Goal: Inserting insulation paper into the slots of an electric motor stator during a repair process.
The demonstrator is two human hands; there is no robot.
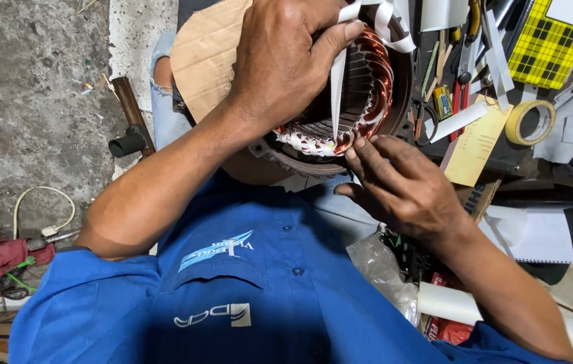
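Note:
A motor stator (371, 87) with copper windings and white lacing lies on its side in front of my chest. My left hand (286, 61) is clamped over its top. The thumb pins a white insulating paper strip (336, 94) that runs down into a slot of the core. My right hand (401, 185) is just below the stator. Its fingertips rest on the laced lower rim of the winding, beside the strip's pointed end, and it holds nothing. More white strips (387, 20) curl over the stator's top edge.
A cardboard sheet (199, 54) lies under the stator. To the right are red-handled pliers (465, 67), a roll of tape (530, 123), a yellow checked box (553, 40), a notebook (536, 232) and a white paper roll (448, 303). A dark-handled tool (131, 128) lies on the concrete floor at left.

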